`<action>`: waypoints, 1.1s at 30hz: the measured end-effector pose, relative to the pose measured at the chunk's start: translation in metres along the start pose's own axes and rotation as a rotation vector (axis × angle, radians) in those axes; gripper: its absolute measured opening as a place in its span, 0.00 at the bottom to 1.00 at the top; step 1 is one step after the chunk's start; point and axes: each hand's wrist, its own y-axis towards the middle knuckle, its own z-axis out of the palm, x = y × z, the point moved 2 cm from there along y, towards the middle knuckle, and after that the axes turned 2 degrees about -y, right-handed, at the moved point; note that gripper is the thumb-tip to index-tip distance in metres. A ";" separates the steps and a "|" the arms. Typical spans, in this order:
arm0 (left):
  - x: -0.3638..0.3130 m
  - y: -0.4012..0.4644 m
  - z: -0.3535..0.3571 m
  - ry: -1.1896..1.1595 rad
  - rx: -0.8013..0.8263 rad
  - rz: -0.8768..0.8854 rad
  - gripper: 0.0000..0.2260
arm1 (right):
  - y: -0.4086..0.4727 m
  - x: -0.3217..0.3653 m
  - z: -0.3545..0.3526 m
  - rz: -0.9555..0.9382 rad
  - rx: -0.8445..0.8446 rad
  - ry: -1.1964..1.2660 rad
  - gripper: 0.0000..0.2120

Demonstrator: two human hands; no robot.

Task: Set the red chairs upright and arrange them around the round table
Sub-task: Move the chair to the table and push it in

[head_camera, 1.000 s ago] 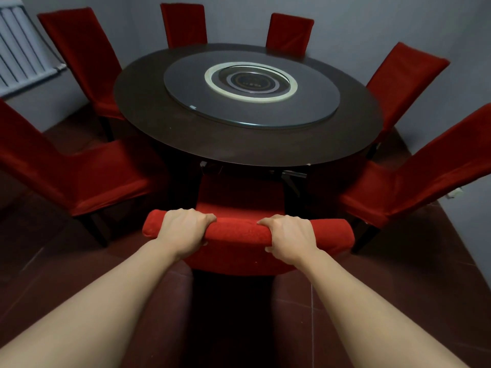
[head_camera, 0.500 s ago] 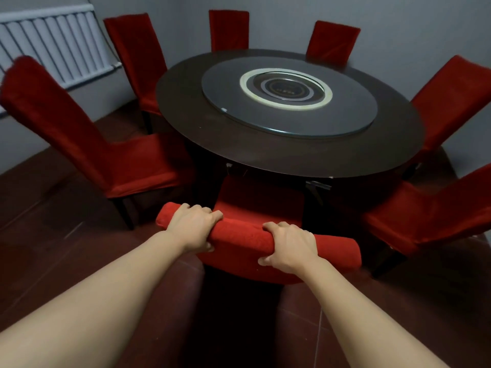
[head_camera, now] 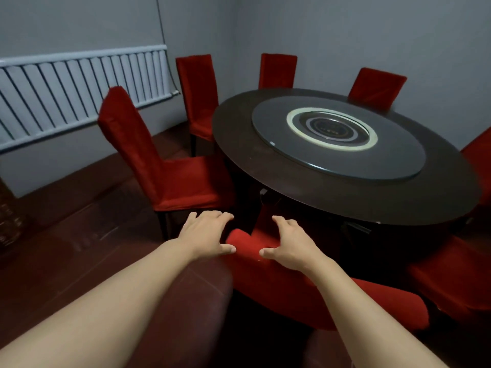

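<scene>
Seemingly nearly done: every visible red chair stands upright around the round table (head_camera: 345,197), my left hand (head_camera: 206,236) and right hand (head_camera: 288,247) fingers spread open above the nearest chair (head_camera: 318,293), gripping nothing.

One camera only, worn on the head.
It looks forward and down from above the near chair back (head_camera: 305,285), close to both forearms, facing across the round table (head_camera: 265,166) toward the grey corner walls.
</scene>
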 end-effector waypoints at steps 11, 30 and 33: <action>0.190 -0.031 -0.079 -0.018 -0.063 -0.050 0.35 | 0.053 0.191 0.037 0.010 0.011 -0.050 0.45; 0.495 0.101 -0.154 0.079 -0.055 -0.177 0.32 | 0.317 0.432 0.078 -0.096 0.045 0.078 0.46; 0.540 0.135 -0.167 0.080 -0.055 -0.187 0.33 | 0.365 0.469 0.077 -0.120 0.047 0.092 0.46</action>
